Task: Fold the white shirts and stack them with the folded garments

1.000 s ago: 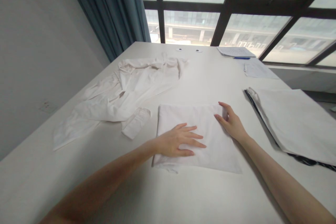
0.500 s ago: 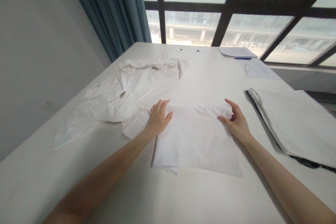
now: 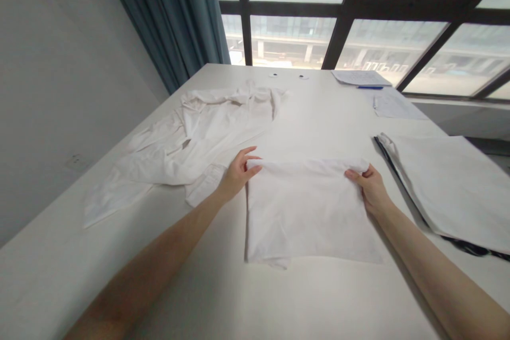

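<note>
A folded white garment [image 3: 306, 212] lies in front of me, roughly rectangular, with a small bit of cloth poking out at its near edge. At its far left corner, my left hand [image 3: 239, 172] has the thumb on top and the fingers curled around the edge. My right hand [image 3: 370, 186] pinches the far right corner, and its fingertips are hidden behind the cloth. The far edge runs nearly straight between both hands. Left of my left hand, a crumpled white garment [image 3: 215, 127] with sleeves spreads over the white table [image 3: 191, 287].
On the right lies a stack of folded white cloth [image 3: 458, 186] with a black edge beneath. Papers [image 3: 360, 77] and a blue pen [image 3: 370, 87] are at the far right. Two small round white items [image 3: 303, 77] sit near the far edge, before the window.
The folded garment has shifted to the right and its far edge looks straighter. My right hand has moved right and closed on the corner; my left hand has closed on the other corner.
</note>
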`<state>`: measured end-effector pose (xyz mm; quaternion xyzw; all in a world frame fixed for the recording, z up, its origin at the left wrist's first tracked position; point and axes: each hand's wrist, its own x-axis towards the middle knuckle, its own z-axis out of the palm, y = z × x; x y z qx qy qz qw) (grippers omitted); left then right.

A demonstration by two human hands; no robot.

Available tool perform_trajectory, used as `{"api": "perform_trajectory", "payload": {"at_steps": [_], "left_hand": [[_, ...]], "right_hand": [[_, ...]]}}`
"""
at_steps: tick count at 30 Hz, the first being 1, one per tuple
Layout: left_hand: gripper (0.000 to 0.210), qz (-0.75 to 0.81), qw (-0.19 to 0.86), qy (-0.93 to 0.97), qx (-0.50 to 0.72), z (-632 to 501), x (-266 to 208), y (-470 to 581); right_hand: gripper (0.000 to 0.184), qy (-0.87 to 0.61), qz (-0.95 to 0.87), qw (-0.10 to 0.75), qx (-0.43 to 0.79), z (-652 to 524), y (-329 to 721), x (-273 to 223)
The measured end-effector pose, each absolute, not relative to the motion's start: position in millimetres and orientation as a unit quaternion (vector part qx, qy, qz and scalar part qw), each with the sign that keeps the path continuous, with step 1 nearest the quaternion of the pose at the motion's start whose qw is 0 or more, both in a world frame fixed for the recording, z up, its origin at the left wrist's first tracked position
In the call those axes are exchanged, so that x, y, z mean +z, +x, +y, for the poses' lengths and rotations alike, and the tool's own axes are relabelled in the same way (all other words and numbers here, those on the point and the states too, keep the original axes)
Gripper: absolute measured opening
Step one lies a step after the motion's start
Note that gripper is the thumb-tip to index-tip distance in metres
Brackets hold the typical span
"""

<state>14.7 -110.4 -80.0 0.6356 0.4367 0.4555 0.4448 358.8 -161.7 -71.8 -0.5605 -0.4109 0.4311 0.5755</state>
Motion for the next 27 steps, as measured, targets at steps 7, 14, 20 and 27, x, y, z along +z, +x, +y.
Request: {"api": "perform_trajectory", "payload": {"at_steps": [7,14,20,27], "left_hand": [[0.029,0.459,0.439,0.635,0.44,-114,-74,13],[0.023,0.474,0.428,0.61,0.469,-117,-68,17],[0.023,0.48,0.412,0.611,0.476,-118,-67,18],[0.021,0.48,0.383,0.619,0.489,-119,-68,20]], "right_hand": [[0.04,-0.552,-0.424,0.526,0.488,-162,362,-71],[0.044,-0.559,-0.386,0.504,0.533,-163,360,-71],[0.043,-0.554,-0.39,0.519,0.522,-165,356,-68],[0.04,-0.585,-0.435,0.542,0.418,-161,354,-73]]}}
